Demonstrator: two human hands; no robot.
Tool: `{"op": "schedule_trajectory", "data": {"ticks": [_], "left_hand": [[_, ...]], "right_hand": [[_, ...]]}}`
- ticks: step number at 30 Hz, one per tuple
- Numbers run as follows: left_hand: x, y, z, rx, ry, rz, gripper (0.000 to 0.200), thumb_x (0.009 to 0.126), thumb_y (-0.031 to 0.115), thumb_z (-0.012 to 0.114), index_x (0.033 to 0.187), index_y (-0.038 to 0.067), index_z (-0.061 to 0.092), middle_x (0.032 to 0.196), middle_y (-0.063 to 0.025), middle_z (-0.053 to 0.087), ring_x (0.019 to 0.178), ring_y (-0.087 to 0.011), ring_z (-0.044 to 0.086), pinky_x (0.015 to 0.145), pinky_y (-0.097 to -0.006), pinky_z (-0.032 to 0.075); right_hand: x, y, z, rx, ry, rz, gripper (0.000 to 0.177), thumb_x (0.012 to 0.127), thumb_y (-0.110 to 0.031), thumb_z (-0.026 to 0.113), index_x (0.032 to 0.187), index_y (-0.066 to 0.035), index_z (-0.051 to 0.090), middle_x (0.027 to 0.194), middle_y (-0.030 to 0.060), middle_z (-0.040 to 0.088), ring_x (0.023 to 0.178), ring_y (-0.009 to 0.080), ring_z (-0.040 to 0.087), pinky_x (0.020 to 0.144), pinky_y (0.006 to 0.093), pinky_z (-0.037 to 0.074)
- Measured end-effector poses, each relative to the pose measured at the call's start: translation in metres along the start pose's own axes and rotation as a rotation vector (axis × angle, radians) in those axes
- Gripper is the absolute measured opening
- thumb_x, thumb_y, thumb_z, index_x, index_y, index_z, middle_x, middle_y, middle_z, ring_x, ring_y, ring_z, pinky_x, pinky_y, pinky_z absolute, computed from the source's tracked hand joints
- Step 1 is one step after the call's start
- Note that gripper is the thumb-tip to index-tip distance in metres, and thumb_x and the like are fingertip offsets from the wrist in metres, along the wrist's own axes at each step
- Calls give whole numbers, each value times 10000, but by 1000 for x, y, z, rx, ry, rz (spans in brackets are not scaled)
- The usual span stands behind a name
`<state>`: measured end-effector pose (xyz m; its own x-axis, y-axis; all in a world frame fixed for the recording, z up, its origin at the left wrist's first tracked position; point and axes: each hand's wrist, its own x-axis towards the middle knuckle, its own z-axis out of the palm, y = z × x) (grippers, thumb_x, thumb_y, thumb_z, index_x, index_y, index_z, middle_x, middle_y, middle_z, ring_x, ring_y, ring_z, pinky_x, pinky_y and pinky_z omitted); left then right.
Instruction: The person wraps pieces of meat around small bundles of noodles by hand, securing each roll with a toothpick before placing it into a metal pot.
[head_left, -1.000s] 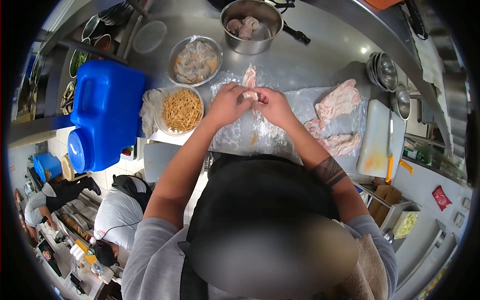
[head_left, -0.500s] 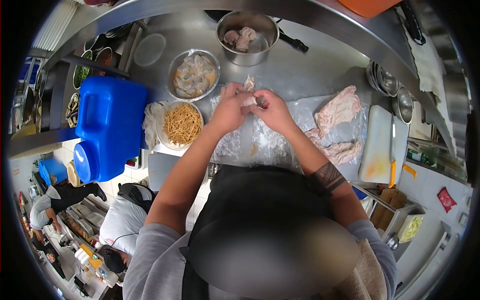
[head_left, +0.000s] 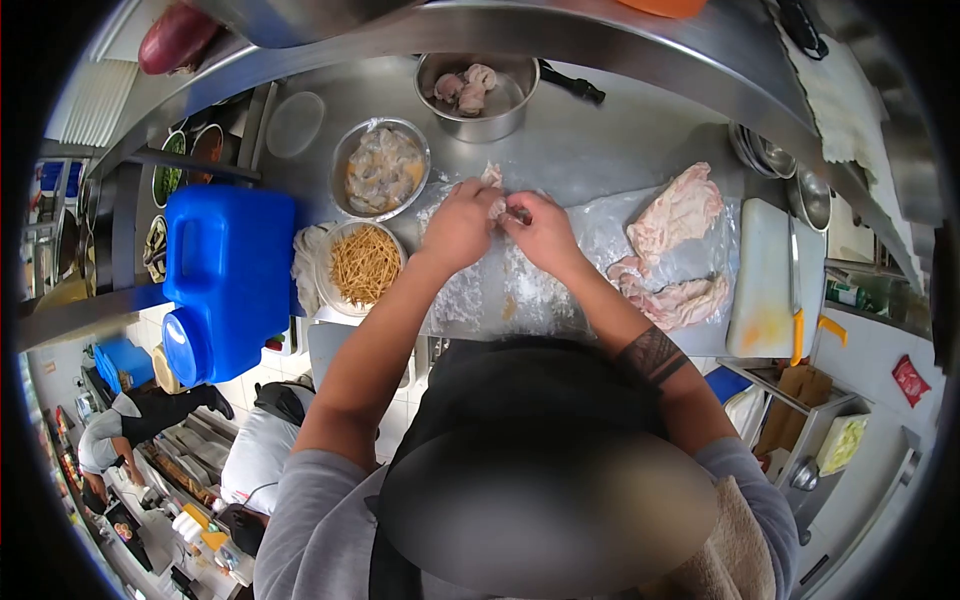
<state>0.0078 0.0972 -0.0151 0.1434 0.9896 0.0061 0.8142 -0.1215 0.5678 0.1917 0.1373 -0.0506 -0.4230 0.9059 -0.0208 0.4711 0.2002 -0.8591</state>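
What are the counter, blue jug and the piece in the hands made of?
Counter: likely stainless steel, brushed grey with glare. Blue jug: moulded plastic, uniform glossy colour, built-in handle. Piece, pinched by left hand and right hand: raw meat, pale pink, floured, apparently.

Grey sleeves (head_left: 310,500), black apron (head_left: 520,400), bare left hand (head_left: 458,222), bare right hand (head_left: 545,232), band tattoo (head_left: 655,355) on forearm

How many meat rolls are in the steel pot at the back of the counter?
3, all in the steel pot: one meat roll at its left, one in the middle toward the front, one at the back right. More may lie hidden beneath them.
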Motion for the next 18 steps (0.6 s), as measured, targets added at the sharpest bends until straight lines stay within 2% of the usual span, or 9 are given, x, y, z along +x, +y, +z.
{"op": "schedule_trajectory", "data": {"ticks": [4, 6, 7, 8, 9, 11, 12, 16, 18], "left_hand": [[-3, -10, 1, -250, 71, -79, 440, 927, 62, 747, 1345, 8, 621, 1288, -154, 677, 1168, -324, 665, 997, -401, 549], [-7, -12, -2, -808, -75, -334, 382, 1016, 127, 706, 1353, -18, 603, 1255, -120, 687, 1130, -236, 677, 982, -377, 555], [-11, -8, -5, -806, -71, -332, 382, 1016, 127, 706, 1353, -18, 603, 1255, -120, 687, 1130, -236, 677, 982, -377, 555], [-17, -4, -8, -1090, -126, -405, 367, 1048, 154, 670, 1361, -25, 597, 1251, -107, 684, 1122, -207, 671, 976, -370, 557], [-23, 2, -12, -1374, -183, -475, 360, 1081, 182, 635, 1368, -32, 592, 1246, -94, 680, 1114, -177, 666, 970, -363, 559], [-33, 6, -11, -1436, -231, -473, 361, 1096, 196, 610, 1382, -22, 587, 1253, -90, 680, 1119, -183, 665, 969, -363, 557], [-38, 6, -8, -1499, -282, -476, 362, 1110, 209, 585, 1397, -12, 583, 1260, -86, 681, 1124, -190, 663, 968, -362, 555], [-54, 18, -7, -1479, -262, -498, 406, 1104, 237, 601, 1426, -8, 565, 1283, -79, 672, 1128, -176, 656, 964, -346, 539], [-63, 31, -12, -1555, -312, -430, 411, 1095, 258, 620, 1410, 0, 562, 1279, -75, 669, 1114, -166, 656, 950, -340, 524]], "right_hand": [[-4, -1, -10, 118, 14, -129, 354, 926, -123, 799, 1244, -14, 690, 1096, 94, 728, 959, 200, 700, 857, 317, 558], [-10, 2, -12, 159, 36, -212, 356, 936, -122, 798, 1256, -8, 690, 1104, 74, 738, 973, 177, 696, 875, 309, 554], [-13, 3, -13, 287, -9, -110, 331, 948, -110, 790, 1245, 2, 693, 1114, 56, 740, 977, 149, 684, 881, 296, 549], [-16, 5, -14, 413, -54, -7, 307, 961, -99, 782, 1234, 12, 696, 1124, 38, 743, 982, 121, 673, 887, 283, 543], [-19, 0, -18, 412, -53, -12, 307, 961, -99, 782, 1234, 12, 696, 1124, 38, 743, 982, 121, 673, 887, 283, 543], [-28, -10, -28, 595, -159, 86, 285, 953, -115, 790, 1195, 14, 712, 1090, 47, 740, 974, 108, 665, 890, 290, 543], [-33, -13, -31, 591, -156, 83, 285, 953, -115, 790, 1195, 14, 712, 1090, 47, 740, 974, 108, 665, 890, 290, 543], [-50, -25, -34, 514, -142, 85, 265, 955, -76, 771, 1200, 8, 714, 1046, 43, 740, 965, 93, 662, 875, 275, 544], [-56, -31, -33, 488, -146, 81, 268, 956, -68, 766, 1208, 9, 714, 1042, 47, 743, 975, 98, 665, 878, 279, 546]]}}
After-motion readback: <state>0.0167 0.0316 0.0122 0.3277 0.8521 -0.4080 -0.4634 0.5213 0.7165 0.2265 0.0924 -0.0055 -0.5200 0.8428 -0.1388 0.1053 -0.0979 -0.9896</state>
